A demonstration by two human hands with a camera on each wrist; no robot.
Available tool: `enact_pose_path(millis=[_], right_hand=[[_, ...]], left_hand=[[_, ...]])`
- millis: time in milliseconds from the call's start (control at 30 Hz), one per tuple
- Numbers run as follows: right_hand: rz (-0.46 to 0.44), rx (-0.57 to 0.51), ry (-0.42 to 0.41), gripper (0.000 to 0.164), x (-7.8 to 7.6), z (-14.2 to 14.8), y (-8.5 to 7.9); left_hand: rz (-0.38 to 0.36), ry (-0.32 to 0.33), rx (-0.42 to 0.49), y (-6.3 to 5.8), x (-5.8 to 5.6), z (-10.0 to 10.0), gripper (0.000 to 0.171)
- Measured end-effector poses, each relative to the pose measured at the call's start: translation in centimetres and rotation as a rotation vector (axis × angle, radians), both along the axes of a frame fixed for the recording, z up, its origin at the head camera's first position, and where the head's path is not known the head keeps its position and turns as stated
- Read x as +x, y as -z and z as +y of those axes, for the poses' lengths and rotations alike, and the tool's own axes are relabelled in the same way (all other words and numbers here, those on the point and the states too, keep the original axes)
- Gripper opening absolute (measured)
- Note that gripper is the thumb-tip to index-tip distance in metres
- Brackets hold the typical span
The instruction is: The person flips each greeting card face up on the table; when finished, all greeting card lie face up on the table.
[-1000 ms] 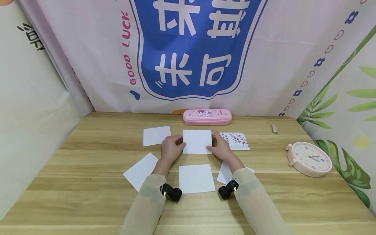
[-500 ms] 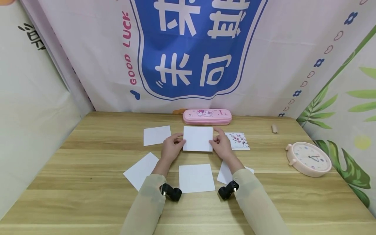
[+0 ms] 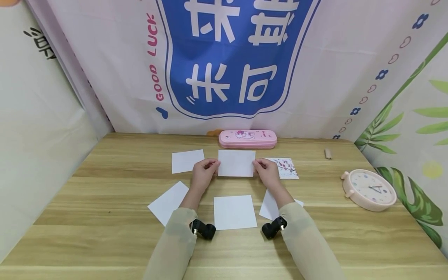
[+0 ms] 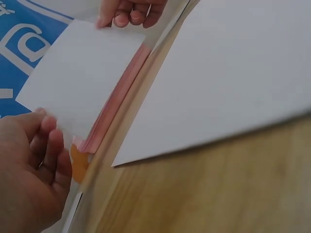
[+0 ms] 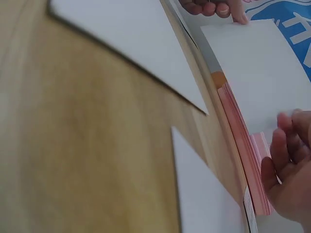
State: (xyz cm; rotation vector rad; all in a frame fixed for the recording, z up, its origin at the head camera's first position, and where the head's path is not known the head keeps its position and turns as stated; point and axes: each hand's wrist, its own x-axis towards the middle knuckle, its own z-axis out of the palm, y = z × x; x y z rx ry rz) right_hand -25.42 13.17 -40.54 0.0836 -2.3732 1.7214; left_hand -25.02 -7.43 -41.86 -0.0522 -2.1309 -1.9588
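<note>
A blank white card point(image 3: 236, 163) is held up and tilted above the middle of the table. My left hand point(image 3: 202, 175) pinches its left edge between thumb and fingers, and my right hand point(image 3: 268, 174) pinches the right edge. Both wrist views show the raised card point(image 4: 82, 73) leaning in front of the pink pencil case point(image 5: 238, 141). Beside the left hand lies another white card point(image 3: 185, 160). A card printed with red blossoms point(image 3: 287, 167) is partly covered by the right hand. Nearer are white cards at left point(image 3: 169, 202), middle point(image 3: 235, 212) and right point(image 3: 268, 206), the last partly beneath the right forearm.
Against the backdrop at the table's rear lies the pencil case point(image 3: 247, 139), with something orange point(image 3: 214, 133) at its left end. A pale pink clock point(image 3: 369, 189) and a small beige block point(image 3: 327, 154) are on the right.
Both hands have raised the card slightly and tipped it, so it looks shorter and wider. The right hand's extended index finger has curled in to the card's edge.
</note>
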Motion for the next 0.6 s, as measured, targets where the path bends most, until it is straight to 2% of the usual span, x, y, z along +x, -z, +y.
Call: enact_pose_path(millis=[133,233,333,433,500,600], right_hand=[[-0.018,-0.166,-0.106,0.023,-0.3,0.4,0.8],[-0.080,-0.230,-0.151,0.038,-0.3,0.8,1.0],[-0.170,-0.202,-0.143,0.046,0.1,0.8,0.3],[-0.235,-0.173,-0.163,0.039,0.2,0.9,-0.3],[-0.255,-0.168,-0.194,0.034,0.3,0.9,-0.5],[-0.243,-0.092,-0.211,0.038,0.4,0.8,-0.7]], left_hand=[[-0.019,0.069,0.127,-0.1,0.0,0.0,0.015],[-0.014,0.090,0.149,-0.1,0.1,0.0,0.018],[-0.025,0.083,0.131,-0.2,0.1,-0.2,0.021],[-0.066,0.057,0.104,-0.3,0.2,-0.3,0.021],[-0.103,0.058,0.090,-0.7,0.4,-0.3,0.021],[-0.129,0.038,0.068,-0.9,0.5,-0.2,0.022]])
